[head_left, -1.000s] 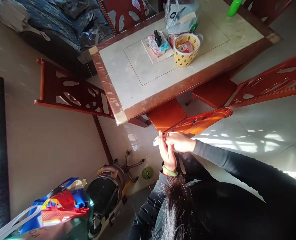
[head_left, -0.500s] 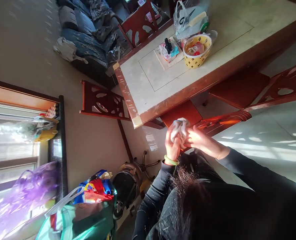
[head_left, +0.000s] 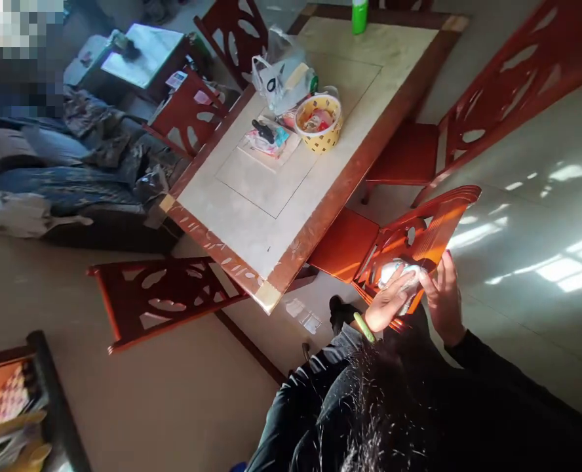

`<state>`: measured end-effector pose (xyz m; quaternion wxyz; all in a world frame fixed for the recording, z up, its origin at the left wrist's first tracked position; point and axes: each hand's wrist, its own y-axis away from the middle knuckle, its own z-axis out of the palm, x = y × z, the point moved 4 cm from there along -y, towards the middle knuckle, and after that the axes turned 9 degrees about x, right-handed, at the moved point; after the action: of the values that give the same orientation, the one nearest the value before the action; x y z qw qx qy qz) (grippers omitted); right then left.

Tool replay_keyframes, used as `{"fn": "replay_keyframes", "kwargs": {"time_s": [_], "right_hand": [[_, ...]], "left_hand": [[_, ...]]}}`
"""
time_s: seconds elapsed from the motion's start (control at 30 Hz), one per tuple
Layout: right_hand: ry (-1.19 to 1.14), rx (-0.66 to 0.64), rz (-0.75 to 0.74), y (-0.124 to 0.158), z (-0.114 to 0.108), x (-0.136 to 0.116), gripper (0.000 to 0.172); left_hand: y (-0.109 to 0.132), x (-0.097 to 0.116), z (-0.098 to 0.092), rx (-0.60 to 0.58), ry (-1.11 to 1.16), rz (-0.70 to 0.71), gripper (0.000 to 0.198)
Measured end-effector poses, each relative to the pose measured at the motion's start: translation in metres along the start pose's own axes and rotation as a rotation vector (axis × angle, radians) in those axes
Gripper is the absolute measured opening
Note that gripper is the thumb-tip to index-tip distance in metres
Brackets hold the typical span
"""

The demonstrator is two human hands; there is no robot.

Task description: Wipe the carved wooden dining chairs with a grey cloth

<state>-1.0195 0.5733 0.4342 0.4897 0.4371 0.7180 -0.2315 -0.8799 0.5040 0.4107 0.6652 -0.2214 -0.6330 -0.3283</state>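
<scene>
A crumpled white cloth sits between both hands, just in front of the carved back of a red wooden chair. My left hand, with a green bangle on its wrist, curls under and around the cloth. My right hand presses against the cloth's right side with its fingers upright. Both arms wear dark sleeves, and dark hair fills the bottom of the view.
A marble-topped dining table with a wooden rim carries a yellow basket, a plastic bag and a green bottle. More red chairs surround it. A cluttered sofa lies at left; tiled floor spreads right.
The view has swung round, so the table now lies up and to the left. Both hands stay together on the white cloth, which first showed half a second ago.
</scene>
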Motion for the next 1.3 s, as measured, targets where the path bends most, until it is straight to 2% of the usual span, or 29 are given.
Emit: {"fn": "replay_keyframes", "kwargs": {"time_s": [0.07,0.13,0.3,0.43,0.57,0.63,0.7,0.77,0.83,0.9,0.97,1.03,1.1,1.23,1.3], "right_hand": [[0.082,0.094,0.052,0.015,0.012,0.001,0.107],[0.164,0.153,0.081,0.022,0.018,0.003,0.102],[0.193,0.127,0.044,0.023,0.018,0.01,0.092],[0.19,0.107,0.005,0.026,0.015,0.016,0.091],[0.229,0.099,-0.029,0.03,0.016,0.015,0.101],[0.239,0.106,-0.02,0.032,0.017,0.012,0.099],[0.246,0.119,0.005,0.034,0.017,0.007,0.096],[0.256,0.132,0.036,0.035,0.018,0.001,0.094],[0.27,0.145,0.068,0.037,0.018,-0.003,0.093],[0.286,0.156,0.098,0.038,0.018,-0.005,0.093],[0.302,0.174,0.115,0.039,0.017,-0.006,0.091],[0.315,0.199,0.117,0.039,0.017,-0.006,0.09],[0.325,0.218,0.109,0.038,0.017,-0.006,0.09],[0.335,0.214,0.093,0.038,0.019,-0.008,0.089],[0.327,0.212,0.1,0.038,0.02,-0.008,0.088]], "left_hand": [[-0.007,-0.005,-0.003,-0.124,-0.011,0.019,0.067],[-0.018,-0.011,-0.008,-0.169,-0.04,0.068,0.065],[-0.051,-0.039,-0.005,-0.191,-0.164,0.086,0.066],[-0.083,-0.075,0.003,-0.12,-0.159,0.084,0.063],[-0.13,-0.107,-0.003,0.074,-0.231,0.067,0.043],[-0.16,-0.111,-0.005,0.17,-0.253,0.061,0.045],[-0.192,-0.106,-0.003,0.209,-0.26,0.113,0.047],[-0.223,-0.095,0.01,0.086,-0.293,0.255,0.046],[-0.248,-0.085,0.026,-0.141,-0.336,0.405,0.041],[-0.268,-0.083,0.035,-0.324,-0.397,0.448,0.038],[-0.285,-0.086,0.037,-0.396,-0.448,0.418,0.037],[-0.293,-0.089,0.037,-0.418,-0.477,0.394,0.04],[-0.29,-0.091,0.037,-0.368,-0.455,0.355,0.042],[-0.261,-0.086,0.036,-0.257,-0.373,0.268,0.044],[-0.25,-0.081,0.035,-0.262,-0.349,0.285,0.044]]}}
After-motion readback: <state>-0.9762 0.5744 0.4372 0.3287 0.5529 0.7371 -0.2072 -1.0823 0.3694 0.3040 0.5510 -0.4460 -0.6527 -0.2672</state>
